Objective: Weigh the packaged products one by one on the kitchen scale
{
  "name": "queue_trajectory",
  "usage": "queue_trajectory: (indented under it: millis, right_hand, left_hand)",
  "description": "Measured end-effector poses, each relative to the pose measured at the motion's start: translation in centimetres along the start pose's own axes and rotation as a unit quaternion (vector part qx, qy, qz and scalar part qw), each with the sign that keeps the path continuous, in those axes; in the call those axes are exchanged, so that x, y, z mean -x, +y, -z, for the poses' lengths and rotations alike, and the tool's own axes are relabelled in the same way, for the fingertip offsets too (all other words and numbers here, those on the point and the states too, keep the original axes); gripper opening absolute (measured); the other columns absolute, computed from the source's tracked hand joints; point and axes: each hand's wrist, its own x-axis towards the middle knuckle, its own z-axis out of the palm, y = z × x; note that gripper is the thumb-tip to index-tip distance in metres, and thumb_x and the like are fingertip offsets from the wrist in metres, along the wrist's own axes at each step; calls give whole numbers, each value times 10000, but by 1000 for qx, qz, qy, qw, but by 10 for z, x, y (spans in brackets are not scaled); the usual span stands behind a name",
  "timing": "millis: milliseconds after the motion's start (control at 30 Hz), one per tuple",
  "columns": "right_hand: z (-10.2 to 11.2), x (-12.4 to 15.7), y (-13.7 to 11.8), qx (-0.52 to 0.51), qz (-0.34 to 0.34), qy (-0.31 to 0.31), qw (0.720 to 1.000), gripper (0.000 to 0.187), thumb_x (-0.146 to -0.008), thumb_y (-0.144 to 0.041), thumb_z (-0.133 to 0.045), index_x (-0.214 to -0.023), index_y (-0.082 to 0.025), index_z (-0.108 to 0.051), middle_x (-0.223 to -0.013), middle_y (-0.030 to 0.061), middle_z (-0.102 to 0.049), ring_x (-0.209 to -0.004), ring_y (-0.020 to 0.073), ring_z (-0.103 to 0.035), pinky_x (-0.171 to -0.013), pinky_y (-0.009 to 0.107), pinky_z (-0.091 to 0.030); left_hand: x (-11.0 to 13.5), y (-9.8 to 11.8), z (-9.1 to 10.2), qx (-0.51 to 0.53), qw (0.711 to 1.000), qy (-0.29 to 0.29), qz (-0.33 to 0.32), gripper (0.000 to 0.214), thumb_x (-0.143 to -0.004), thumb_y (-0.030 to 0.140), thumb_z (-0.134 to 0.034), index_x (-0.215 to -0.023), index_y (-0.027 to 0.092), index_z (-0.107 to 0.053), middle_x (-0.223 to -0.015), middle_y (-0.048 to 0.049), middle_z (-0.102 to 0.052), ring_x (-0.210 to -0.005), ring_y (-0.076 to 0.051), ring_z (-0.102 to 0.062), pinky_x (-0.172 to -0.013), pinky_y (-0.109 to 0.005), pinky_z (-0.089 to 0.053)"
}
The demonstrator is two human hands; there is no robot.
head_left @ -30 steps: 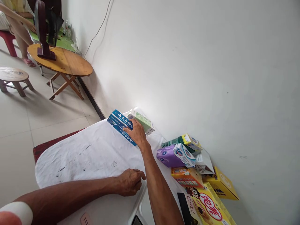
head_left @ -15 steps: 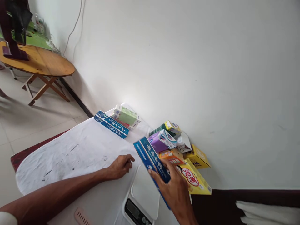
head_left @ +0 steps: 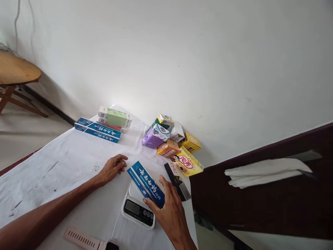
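Observation:
My right hand [head_left: 171,212] has its thumb and fingers on either side of a blue toothpaste box [head_left: 146,183]. The box lies slantwise over the plate of a white digital kitchen scale [head_left: 133,219]; whether it touches the plate I cannot tell. Nothing is in my left hand [head_left: 113,169], which rests on the white cloth left of the scale, its fingers loosely bent and partly apart. Two more blue toothpaste boxes [head_left: 97,131] lie side by side beyond it. Just right of my right fingers is a black box [head_left: 179,182].
Behind the scale sits a cluster: a purple box [head_left: 152,138], an orange box [head_left: 168,148], a yellow snack box [head_left: 191,163] and others. Green-and-white boxes [head_left: 116,118] are stacked near the wall. A pink-strapped watch [head_left: 85,239] lies at the front. The table's right edge is close by.
The toothpaste box in my right hand has come down from a raised, tilted position to a flatter one over the scale. The view has swung right, showing the black box and more of the watch.

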Motion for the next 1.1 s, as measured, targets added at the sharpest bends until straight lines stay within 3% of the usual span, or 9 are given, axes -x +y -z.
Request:
queue_trajectory:
  millis: [167, 300, 433, 600, 667, 767, 900, 1100]
  right_hand:
    - [15, 0, 1, 9, -14, 9, 1000, 643, -868, -448, -716, -1432, -238, -491, -1334, 122, -647, -1270, 343, -595, -1043, 529, -520]
    - [-3, 9, 1, -5, -31, -36, 999, 610, -842, -357, -732, -1401, -232, -522, -1282, 121, -680, -1184, 341, -655, -968, 512, -569]
    - [-19, 17, 2, -29, -51, -38, 998, 554, -887, -325, -672, -1411, -234, -518, -1268, 117, -687, -1136, 325, -680, -926, 493, -588]
    - [-11, 19, 12, -64, -72, -34, 995, 522, -887, -343, -668, -1386, -254, -544, -1284, 94, -679, -1154, 307, -669, -949, 468, -579]
    - [-1, 17, 23, -69, -86, -15, 994, 510, -905, -388, -646, -1386, -251, -543, -1293, 96, -673, -1167, 297, -663, -965, 456, -568]
    - [15, 9, 51, -44, -112, 39, 992, 544, -906, -489, -622, -1373, -220, -553, -1289, 123, -671, -1169, 308, -656, -979, 469, -546]
    - [28, -14, 96, 21, -163, 86, 983, 564, -864, -530, -609, -1317, -195, -593, -1231, 142, -686, -1101, 333, -667, -920, 473, -538]
    - [20, -45, 145, 65, -227, 44, 971, 535, -816, -497, -612, -1228, -157, -641, -1160, 173, -709, -1044, 351, -682, -859, 457, -527]
  left_hand:
    - [-1, 4, 2, 4, 1000, -16, 10, 357, -807, 348, -611, -1091, 133, -623, -775, -2, -639, -619, -125, -560, -562, -252, -452]
    - [-2, 5, 2, 9, 1000, -16, 14, 365, -749, 290, -596, -1079, 142, -644, -846, -26, -656, -689, -151, -612, -604, -271, -496]
    - [-2, 7, 2, 8, 1000, -2, 11, 381, -698, 253, -602, -1057, 151, -677, -989, -68, -678, -880, -198, -664, -799, -333, -556]
    - [-1, 13, 1, -10, 1000, 9, 15, 360, -700, 245, -640, -1048, 178, -702, -1038, -65, -700, -924, -221, -669, -849, -361, -571]
    - [0, 15, 1, -30, 999, 7, 7, 294, -716, 238, -631, -993, 187, -717, -1013, -60, -704, -934, -225, -665, -859, -363, -566]
    - [2, 14, 0, -56, 998, -1, -31, 122, -791, 278, -634, -730, 187, -689, -977, -71, -706, -967, -235, -660, -889, -368, -554]
    - [2, 6, -2, -27, 997, -27, -72, 384, -841, 362, -661, -518, 177, -566, -973, -94, -702, -926, -219, -672, -854, -360, -577]
    - [2, 0, -3, -8, 997, -37, -74, 336, -832, 254, -633, -513, 181, -559, -1032, -92, -709, -1053, -230, -663, -924, -388, -577]
